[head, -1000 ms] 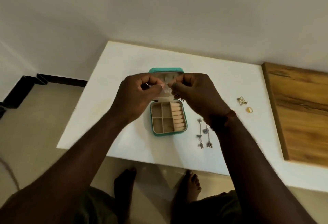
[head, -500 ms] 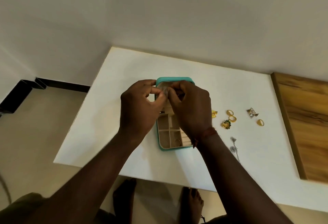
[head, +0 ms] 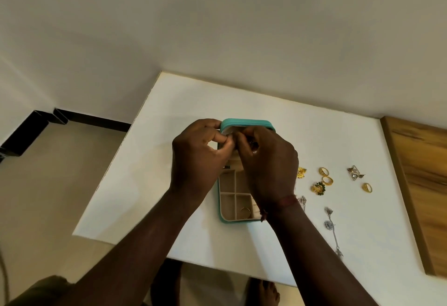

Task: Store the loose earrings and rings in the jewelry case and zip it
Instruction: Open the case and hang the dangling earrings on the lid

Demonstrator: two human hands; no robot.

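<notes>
The teal jewelry case [head: 221,216] lies open on the white table [head: 150,184], its lid [head: 246,123] standing up at the far side. A gold ring [head: 242,210] sits in a near beige compartment. My left hand [head: 198,158] and right hand [head: 268,165] meet at the lid's inner face. Both pinch a small earring [head: 232,136], mostly hidden by the fingertips. Right of the case lie loose pieces: a gold earring [head: 301,172], two gold rings [head: 325,175], a gold-green earring [head: 318,187], a silver earring [head: 355,173] and another gold ring [head: 367,187].
A long silver drop earring [head: 331,227] lies near the table's front right, and a second one [head: 302,201] shows partly beside my right wrist. A wooden panel [head: 420,184] borders the table on the right. A wall runs behind the table.
Both hands have come down from in front of the lid to its inner face, still pinched together. The view has shifted, so the loose gold pieces to the right now show.
</notes>
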